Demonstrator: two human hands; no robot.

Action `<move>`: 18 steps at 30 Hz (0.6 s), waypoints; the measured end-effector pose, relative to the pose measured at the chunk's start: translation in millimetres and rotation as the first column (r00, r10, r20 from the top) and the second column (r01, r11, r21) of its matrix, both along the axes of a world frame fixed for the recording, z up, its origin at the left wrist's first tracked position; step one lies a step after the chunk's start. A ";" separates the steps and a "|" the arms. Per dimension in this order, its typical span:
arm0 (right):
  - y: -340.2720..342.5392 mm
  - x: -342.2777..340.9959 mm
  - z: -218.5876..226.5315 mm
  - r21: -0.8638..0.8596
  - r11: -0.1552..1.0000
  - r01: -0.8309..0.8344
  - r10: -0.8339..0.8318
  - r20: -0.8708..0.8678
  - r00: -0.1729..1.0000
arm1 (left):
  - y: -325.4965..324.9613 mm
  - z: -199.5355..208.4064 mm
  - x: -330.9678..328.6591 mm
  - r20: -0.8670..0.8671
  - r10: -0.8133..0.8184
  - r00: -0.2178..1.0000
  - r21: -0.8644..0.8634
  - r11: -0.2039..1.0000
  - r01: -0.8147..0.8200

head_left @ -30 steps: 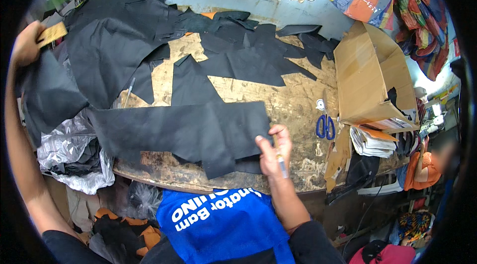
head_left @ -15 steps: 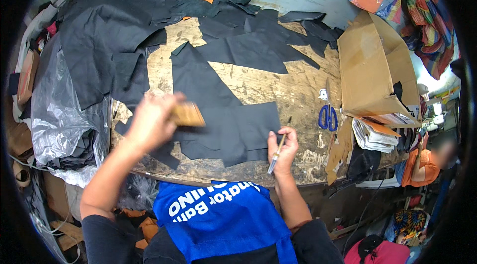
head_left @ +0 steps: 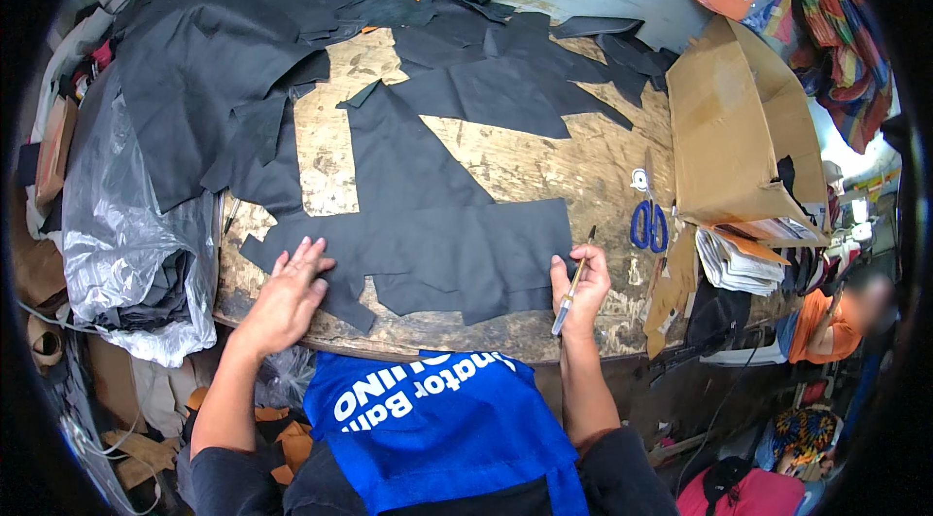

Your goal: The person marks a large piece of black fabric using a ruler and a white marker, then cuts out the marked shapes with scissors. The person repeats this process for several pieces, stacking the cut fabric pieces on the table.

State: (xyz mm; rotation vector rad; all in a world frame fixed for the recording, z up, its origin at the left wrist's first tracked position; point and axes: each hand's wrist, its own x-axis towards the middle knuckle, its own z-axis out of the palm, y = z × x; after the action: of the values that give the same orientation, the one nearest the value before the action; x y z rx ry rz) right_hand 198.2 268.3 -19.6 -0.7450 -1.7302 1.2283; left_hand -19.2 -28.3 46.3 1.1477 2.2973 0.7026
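My left hand (head_left: pixel 292 291) lies with fingers outstretched on the left end of a black leather-like piece (head_left: pixel 447 249) near the table's front edge. Nothing shows in that hand. At the piece's right end, my right hand (head_left: pixel 583 297) is closed around a slim pen (head_left: pixel 574 283) with a gold-coloured barrel and a clear lower end. Its dark tip points up and away from me. The piece spreads crosswise over another black sheet (head_left: pixel 403 142), which reaches toward the back.
A big heap of black sheets (head_left: pixel 214 59) covers the back left, above a clear plastic bag (head_left: pixel 126 263). Blue-handled scissors (head_left: pixel 649 226) lie on the right, beside an open cardboard box (head_left: pixel 724 127) and stacked papers (head_left: pixel 734 261). A person in orange (head_left: pixel 826 326) is farther right.
My left hand has come down onto the black piece. The tan block it held is no longer in view. The right hand keeps the pen, and the black piece's left end lies flatter in sight.
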 end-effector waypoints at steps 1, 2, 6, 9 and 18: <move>0.3 1.2 2.2 -0.007 1.000 0.015 -0.015 0.011 1.000 | -1.8 4.0 -4.7 0.121 0.077 0.990 0.043 0.996 -0.082; 0.4 2.3 5.5 0.004 1.000 0.029 -0.030 0.022 0.999 | -2.0 7.9 -8.5 0.077 0.087 0.993 0.066 0.994 -0.092; -10.6 4.5 30.1 0.580 0.807 0.111 -0.241 0.152 0.959 | 28.7 5.0 11.6 0.784 0.429 0.450 0.286 0.394 -0.874; -46.2 -0.3 46.7 0.505 0.802 -0.319 0.302 0.118 0.946 | 68.4 -1.6 54.1 0.974 0.101 0.205 0.173 0.258 -0.951; -44.7 -7.4 49.9 0.259 0.932 -0.256 0.245 0.075 0.967 | 124.1 -2.9 113.1 0.990 0.100 -0.101 -0.141 0.746 -0.650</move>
State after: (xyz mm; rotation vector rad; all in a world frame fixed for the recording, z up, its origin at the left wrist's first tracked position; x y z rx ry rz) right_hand 190.7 223.6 30.3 -0.4008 -2.0232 1.1189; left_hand 93.9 95.8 43.4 -0.2468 1.0483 1.6200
